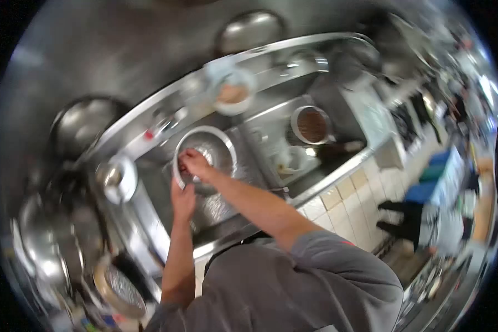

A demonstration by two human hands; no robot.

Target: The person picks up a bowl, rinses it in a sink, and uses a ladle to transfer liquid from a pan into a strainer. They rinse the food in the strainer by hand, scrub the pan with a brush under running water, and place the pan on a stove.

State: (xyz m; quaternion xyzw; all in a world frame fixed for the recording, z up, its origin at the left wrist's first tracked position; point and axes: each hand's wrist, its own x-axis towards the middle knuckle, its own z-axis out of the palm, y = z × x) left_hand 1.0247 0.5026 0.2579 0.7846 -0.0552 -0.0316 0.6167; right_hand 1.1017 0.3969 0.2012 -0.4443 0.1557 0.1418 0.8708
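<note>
A round metal bowl (pixel 206 130) with a pale rim sits in the left sink basin. My left hand (pixel 183 198) is at the near left side of the bowl, its fingers closed on the rim. Inside the bowl, close to the left rim, my right hand (pixel 196 164) has its fingers curled together. What those fingers hold, if anything, is too blurred to tell. Wet, shiny metal shows in the bowl and on the basin floor in front of it.
A white container (pixel 232 108) with pinkish contents stands on the ledge behind the sinks. The right basin holds a round container (pixel 312 125) of brown contents. White dishes (pixel 118 179) lie on the left counter, with pans further left. Another person (pixel 440 226) stands at the far right.
</note>
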